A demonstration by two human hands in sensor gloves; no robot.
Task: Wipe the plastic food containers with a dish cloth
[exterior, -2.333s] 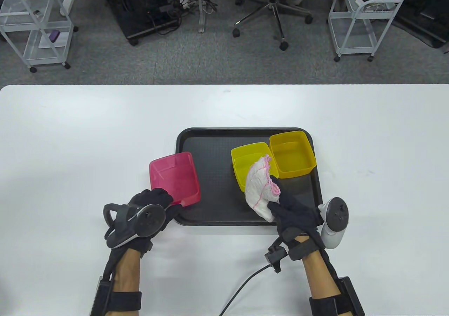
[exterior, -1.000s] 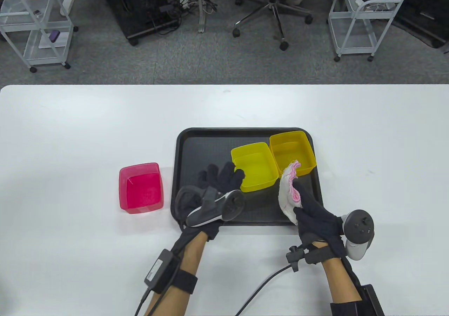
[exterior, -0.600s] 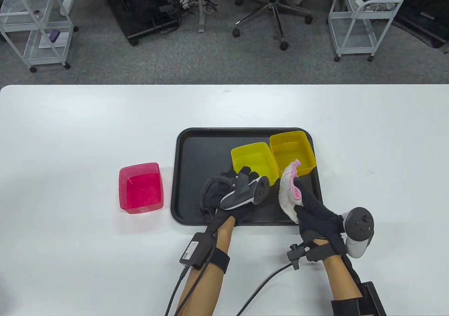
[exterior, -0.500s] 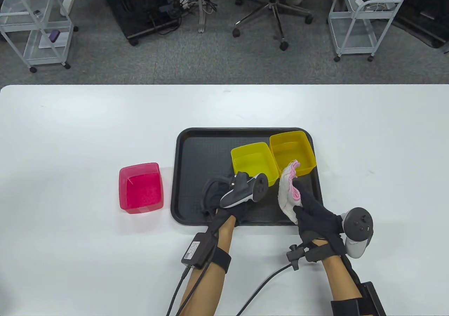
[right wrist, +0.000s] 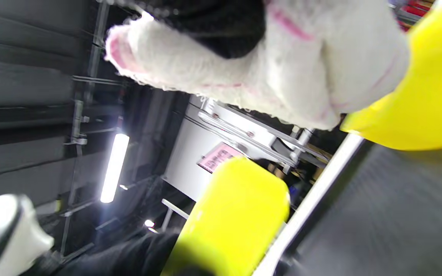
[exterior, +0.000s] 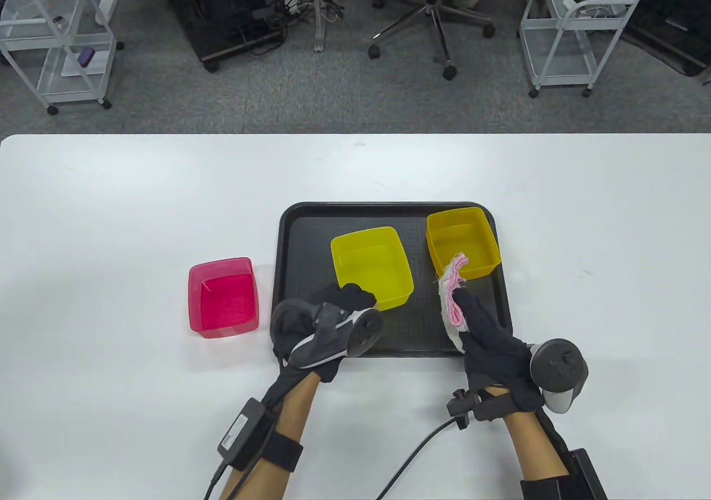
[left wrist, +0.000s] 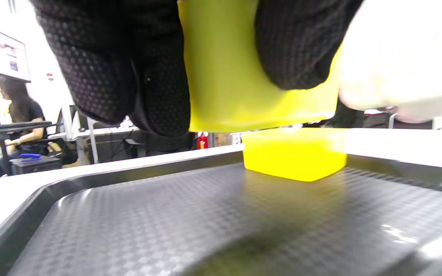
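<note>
The left hand grips the near wall of the lemon-yellow container, its fingers curled over the rim, one on each face of the wall; the left wrist view shows the container raised clear of the black tray, over the tray's middle. The right hand holds the bunched white-and-pink dish cloth wrapped around its fingers, over the tray's near right part, just beside the amber-yellow container that sits in the tray's far right corner. The pink container stands on the white counter, left of the tray and apart from it. Judging by that layout, the pink one looks finished and set aside, the lemon-yellow one is about to be wiped, and the amber one remains, so the task seems roughly a third done.
</note>
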